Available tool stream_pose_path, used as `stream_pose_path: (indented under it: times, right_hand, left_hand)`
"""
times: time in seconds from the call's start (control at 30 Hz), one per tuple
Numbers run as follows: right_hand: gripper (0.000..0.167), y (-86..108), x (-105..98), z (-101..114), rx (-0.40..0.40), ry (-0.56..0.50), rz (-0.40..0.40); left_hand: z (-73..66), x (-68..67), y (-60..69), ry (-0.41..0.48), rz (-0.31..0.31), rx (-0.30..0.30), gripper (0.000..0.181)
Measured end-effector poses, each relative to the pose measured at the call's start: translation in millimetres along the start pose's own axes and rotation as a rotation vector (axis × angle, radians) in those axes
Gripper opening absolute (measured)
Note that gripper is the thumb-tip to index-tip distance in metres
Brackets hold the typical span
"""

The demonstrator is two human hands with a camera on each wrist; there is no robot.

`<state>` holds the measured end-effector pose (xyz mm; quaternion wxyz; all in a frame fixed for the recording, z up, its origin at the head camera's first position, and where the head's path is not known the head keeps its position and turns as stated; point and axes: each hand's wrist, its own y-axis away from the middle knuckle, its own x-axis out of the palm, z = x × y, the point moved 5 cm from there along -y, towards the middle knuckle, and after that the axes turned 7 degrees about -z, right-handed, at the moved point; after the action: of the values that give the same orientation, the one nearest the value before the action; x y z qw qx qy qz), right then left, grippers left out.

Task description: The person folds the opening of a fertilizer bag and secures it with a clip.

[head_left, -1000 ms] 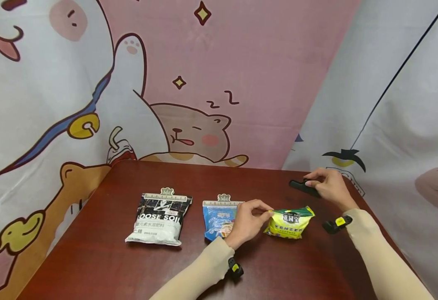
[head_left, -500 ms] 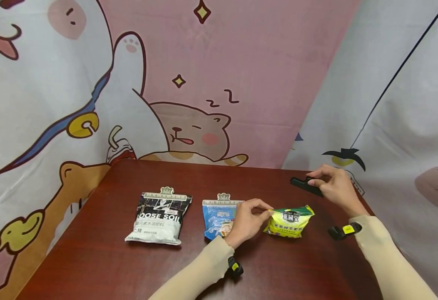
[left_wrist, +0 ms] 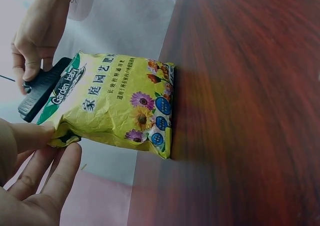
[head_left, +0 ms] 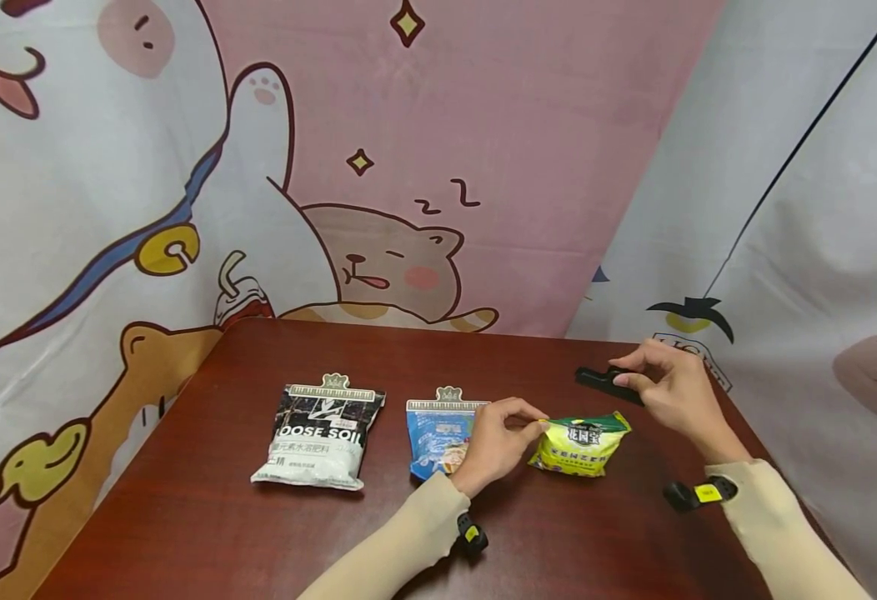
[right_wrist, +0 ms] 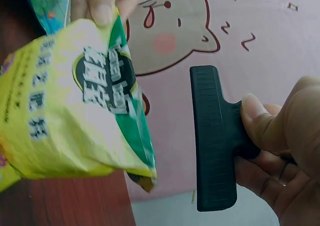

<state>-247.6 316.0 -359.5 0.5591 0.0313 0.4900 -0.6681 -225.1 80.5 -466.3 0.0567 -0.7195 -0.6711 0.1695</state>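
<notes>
A yellow fertilizer bag (head_left: 577, 450) with a green top band stands on the table at the right. My left hand (head_left: 500, 442) pinches its upper left corner between thumb and fingers, as the left wrist view also shows. Up and to the right of the bag, my right hand (head_left: 671, 396) holds a black bag clip (head_left: 605, 383) by its handle. In the right wrist view the clip (right_wrist: 212, 141) is apart from the bag's top edge (right_wrist: 137, 116), its long bar facing it.
A black and white soil bag (head_left: 318, 442) lies at the left with a piano-patterned clip (head_left: 335, 387) across its top. Beside it is a blue bag (head_left: 434, 437) with a similar clip (head_left: 448, 402), partly behind my left hand. Printed cloth walls (head_left: 528, 167) border the reddish-brown table (head_left: 206, 517).
My right hand has shifted slightly right and then lower, still holding the black bag clip, which has turned a little. The left hand and the fertilizer bag stay in place.
</notes>
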Motion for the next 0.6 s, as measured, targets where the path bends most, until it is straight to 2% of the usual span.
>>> stream_pose_path:
  times: [0.23, 0.43, 0.6]
  right_hand:
    - [0.028, 12.4, 4, 16, -0.045, -0.047, 0.019]
    - [0.03, 19.7, 7, 23, -0.061, -0.082, 0.034]
    - [0.035, 23.8, 10, 28, -0.104, -0.096, 0.031]
  left_hand:
    - [1.5, 0.1, -0.3, 0.001, -0.003, -0.011, 0.007]
    - [0.7, -0.4, -0.2, -0.003, -0.005, -0.012, 0.007]
    - [-0.1, -0.7, 0.0, -0.002, -0.001, -0.011, 0.007]
